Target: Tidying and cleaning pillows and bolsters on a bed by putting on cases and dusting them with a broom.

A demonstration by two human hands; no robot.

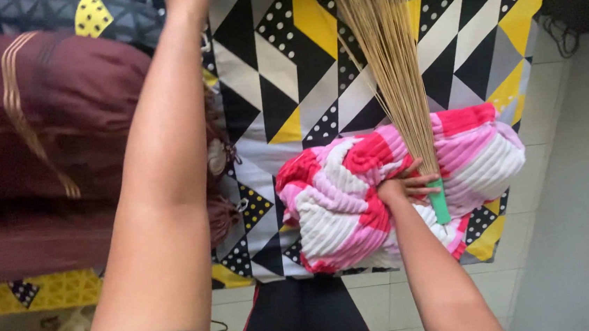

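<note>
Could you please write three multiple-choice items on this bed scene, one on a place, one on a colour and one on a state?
1. Where does the folded blanket lie?
A. on the patterned bedsheet
B. on the tiled floor
C. on the maroon pillow

2. What colour is the broom's handle band?
A. blue
B. green
C. orange

3. What is the right hand doing?
A. resting open
B. gripping the stick broom
C. pointing at the floor

Answers: 1 A, the blanket sits on the geometric sheet near its edge; 2 B, the band below the fingers is green; 3 B, the fingers wrap the broom's bundled end. The left hand is out of frame.
</note>
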